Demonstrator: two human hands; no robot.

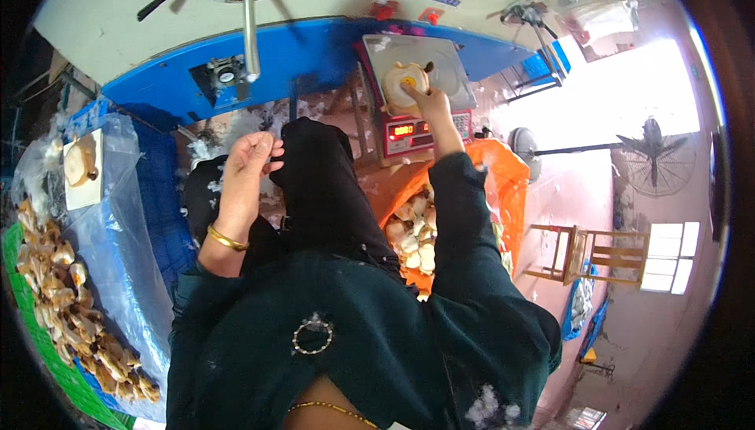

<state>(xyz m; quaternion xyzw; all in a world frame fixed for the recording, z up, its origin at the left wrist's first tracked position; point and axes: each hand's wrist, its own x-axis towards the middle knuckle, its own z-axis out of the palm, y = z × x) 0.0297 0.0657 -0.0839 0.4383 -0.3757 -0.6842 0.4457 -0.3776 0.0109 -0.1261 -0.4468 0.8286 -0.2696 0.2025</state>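
Observation:
A round cream-coloured plush piece (395, 98) with a yellow centre and a small dark part at its edge lies on the metal pan of a red digital scale (431, 126). My right hand (433, 106) reaches over the scale with its fingertips closed on this piece. Above my lap is my left hand (250, 161), away from the scale, with fingers bent and thumb drawn in; what it pinches, if anything, is too small to make out. Beside my right forearm, an orange bag (503, 174) holds several pale stuffed pieces (417, 233).
A machine with a metal tube (249, 29) and black handles stands ahead. At left, brown and cream plush pieces (67, 296) are heaped beside clear plastic sheeting (118, 233); another piece (79, 164) lies on a white board. Fans (653, 155) and a wooden chair (574, 253) are at right.

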